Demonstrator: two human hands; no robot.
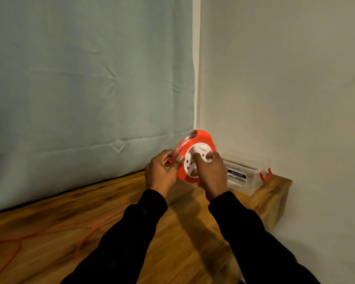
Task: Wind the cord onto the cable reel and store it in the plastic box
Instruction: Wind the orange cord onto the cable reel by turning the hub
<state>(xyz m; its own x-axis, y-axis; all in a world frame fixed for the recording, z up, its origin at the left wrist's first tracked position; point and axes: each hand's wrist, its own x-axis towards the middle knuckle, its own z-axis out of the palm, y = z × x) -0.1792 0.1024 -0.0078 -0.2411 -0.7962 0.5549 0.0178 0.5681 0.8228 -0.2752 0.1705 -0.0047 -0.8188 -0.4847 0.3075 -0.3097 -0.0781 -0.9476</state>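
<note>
Cable reel point(195, 154), orange rim and white socket face, held up off the wooden table point(172, 232) between both hands. Behind the right hand's knuckles, near the table's far corner: clear plastic box point(246, 177) with a red latch. Orange cord point(12, 242) trailing loose on the table below the wrists, blurred near the reel. Left hand point(161, 171): thumb and fingers pinching the cord beside the rim. Right hand point(211, 173): fingers curled on the white face; exact grip unclear.
</note>
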